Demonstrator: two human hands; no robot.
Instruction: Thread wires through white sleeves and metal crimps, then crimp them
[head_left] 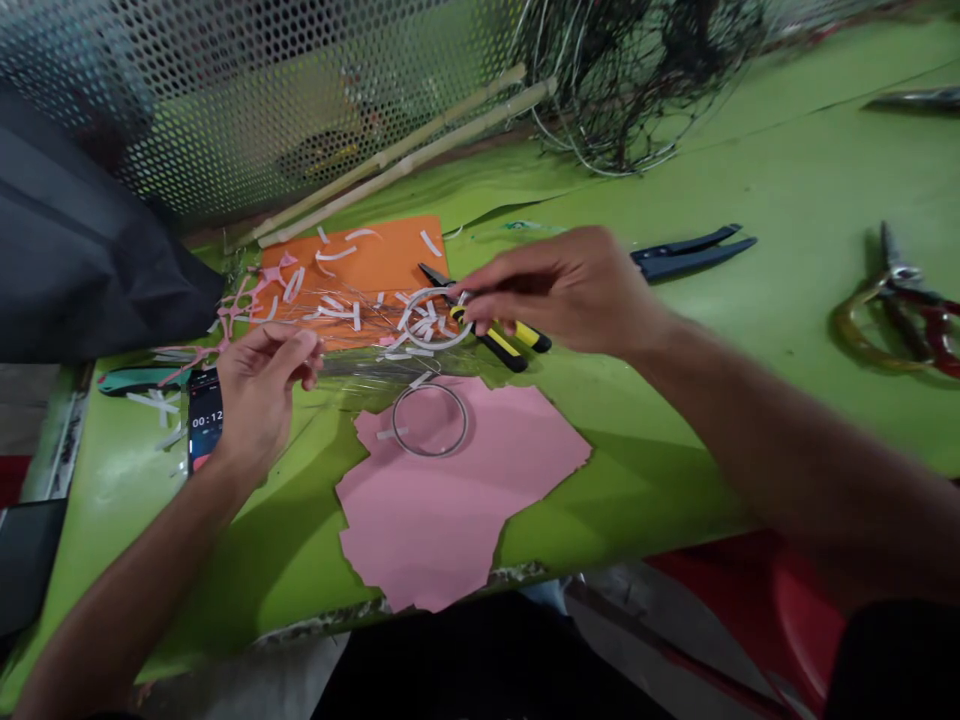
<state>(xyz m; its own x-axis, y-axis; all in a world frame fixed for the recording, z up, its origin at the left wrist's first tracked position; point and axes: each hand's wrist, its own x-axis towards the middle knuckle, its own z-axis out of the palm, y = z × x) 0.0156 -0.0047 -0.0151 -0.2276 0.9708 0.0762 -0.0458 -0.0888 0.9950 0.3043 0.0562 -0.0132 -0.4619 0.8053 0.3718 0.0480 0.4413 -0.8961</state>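
Note:
My right hand (574,295) pinches a thin pale ring (406,328) at its right side, holding it above the paper strips. My left hand (262,385) is closed in a pinch on the left; whatever lies between its fingertips is too small to make out. A second ring (395,432) lies on an irregular sheet of pink paper (442,520) in front of me. Behind the held ring, pliers with black and yellow handles (504,348) lie partly hidden. White strips (352,315) and thin wires are scattered over an orange sheet (397,240).
A phone (204,425) and a teal-handled cutter (139,380) lie beside my left hand. Bamboo sticks (412,163) and dark netting (637,90) lie along the back by a perforated panel (255,80). Dark blue cutters (686,258) and red-handled scissors (904,300) are at right.

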